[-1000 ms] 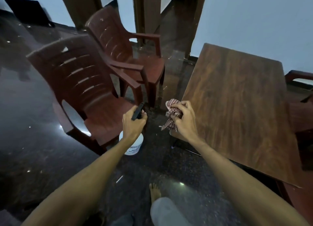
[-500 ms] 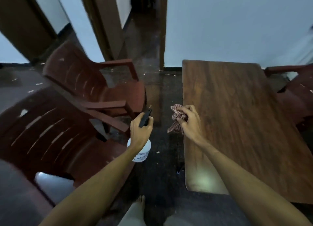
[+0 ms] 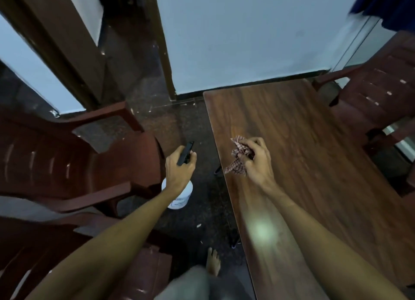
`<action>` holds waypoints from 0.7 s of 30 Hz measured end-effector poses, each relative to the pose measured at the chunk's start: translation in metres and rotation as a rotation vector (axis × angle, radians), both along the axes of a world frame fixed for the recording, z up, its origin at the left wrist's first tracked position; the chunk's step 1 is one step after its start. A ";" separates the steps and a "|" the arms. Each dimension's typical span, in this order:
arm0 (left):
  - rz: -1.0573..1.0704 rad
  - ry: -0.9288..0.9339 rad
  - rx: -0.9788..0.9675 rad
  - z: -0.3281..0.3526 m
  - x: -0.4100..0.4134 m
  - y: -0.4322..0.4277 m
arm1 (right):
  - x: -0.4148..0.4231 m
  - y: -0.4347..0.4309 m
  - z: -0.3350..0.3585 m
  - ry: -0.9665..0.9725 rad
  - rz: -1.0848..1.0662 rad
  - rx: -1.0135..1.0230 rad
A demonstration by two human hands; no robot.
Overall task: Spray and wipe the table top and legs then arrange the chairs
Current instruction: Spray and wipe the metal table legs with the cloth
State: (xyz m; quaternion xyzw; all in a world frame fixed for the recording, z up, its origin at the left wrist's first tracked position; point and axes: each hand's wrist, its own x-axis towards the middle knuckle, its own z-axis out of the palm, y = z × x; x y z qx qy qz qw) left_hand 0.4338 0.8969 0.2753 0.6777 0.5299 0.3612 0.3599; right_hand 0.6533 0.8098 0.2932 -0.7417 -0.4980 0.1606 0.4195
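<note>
A brown wooden table (image 3: 314,165) fills the right half of the head view. My right hand (image 3: 256,160) hovers over its left edge, gripping a crumpled red-checked cloth (image 3: 238,158). My left hand (image 3: 179,167) is over the dark floor left of the table, closed on the black trigger head of a white spray bottle (image 3: 179,197) that hangs below it. Two dark red plastic chairs stand to the left, one further away (image 3: 67,156) and one nearer (image 3: 74,254). A third chair (image 3: 379,97) sits beyond the table's right side.
A white wall (image 3: 247,34) runs behind the table's far end. A doorway with dark wooden frames (image 3: 125,41) opens at the upper left. My bare foot (image 3: 213,263) stands on the dark floor strip between the chairs and the table.
My view has swung right and closer to the table. My right hand with the cloth moved from beside the table's edge to over the top. My left hand still holds the bottle.
</note>
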 end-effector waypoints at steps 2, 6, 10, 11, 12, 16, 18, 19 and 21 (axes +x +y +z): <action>-0.023 -0.004 -0.029 0.004 0.015 0.024 | 0.014 0.022 0.002 0.027 -0.019 -0.016; -0.034 -0.031 -0.066 0.025 0.041 0.075 | 0.036 0.069 0.009 0.050 -0.050 -0.007; -0.038 -0.032 -0.073 0.027 0.065 0.137 | 0.054 0.130 0.004 0.075 -0.061 -0.024; -0.040 -0.028 -0.068 0.024 0.071 0.155 | 0.058 0.144 0.002 0.073 -0.061 -0.024; -0.040 -0.023 -0.060 0.020 0.077 0.178 | 0.064 0.165 -0.001 0.070 -0.065 -0.026; -0.063 -0.035 -0.030 0.004 0.101 0.272 | 0.081 0.248 -0.015 0.074 -0.086 -0.033; -0.080 -0.048 -0.031 0.000 0.113 0.318 | 0.090 0.294 -0.018 0.074 -0.117 -0.050; -0.093 -0.052 -0.040 -0.003 0.118 0.339 | 0.094 0.314 -0.020 0.083 -0.136 -0.059; -0.115 -0.046 -0.047 -0.003 0.130 0.377 | 0.101 0.352 -0.018 0.085 -0.151 -0.062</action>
